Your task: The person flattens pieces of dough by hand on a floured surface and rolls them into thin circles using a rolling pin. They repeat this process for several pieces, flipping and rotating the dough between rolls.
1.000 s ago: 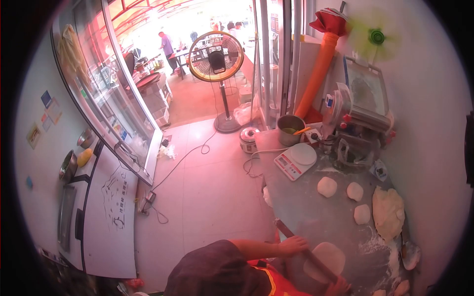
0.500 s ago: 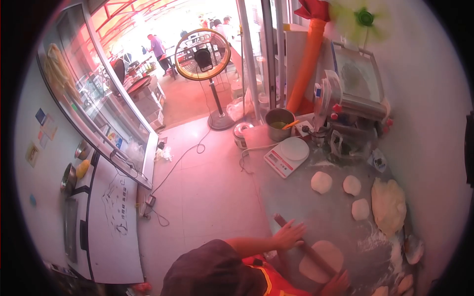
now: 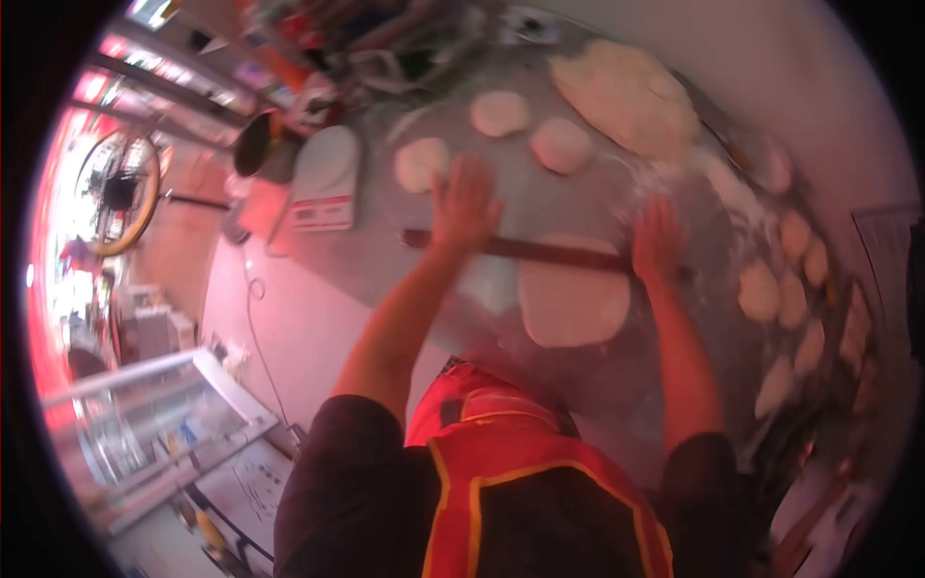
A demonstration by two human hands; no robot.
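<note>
A dark wooden rolling pin point(image 3: 554, 252) lies across a flattened sheet of dough point(image 3: 573, 310) on the grey worktop. My left hand point(image 3: 467, 207) rests palm-down on the pin near its left end, fingers stretched out beyond it. Near the other end, my right hand point(image 3: 660, 241) lies over the pin, also with straightened fingers; motion blurs both hands slightly. Just past my left fingertips sits a round dough piece point(image 3: 420, 166). Two more rounds, one dough ball point(image 3: 499, 114) and another dough ball point(image 3: 562, 146), lie farther back.
A large dough slab point(image 3: 626, 96) lies at the back near the wall. Several smaller dough pieces point(image 3: 759, 292) line the right side, with flour scattered nearby. A white kitchen scale point(image 3: 326, 178) and a metal pot point(image 3: 279, 154) stand at left. Beyond is a floor fan point(image 3: 120, 193).
My view has swung right and down toward the worktop, so the hands, pin and dough now appear nearer the middle. Both hands are still on the rolling pin, which crosses the sheet's far part.
</note>
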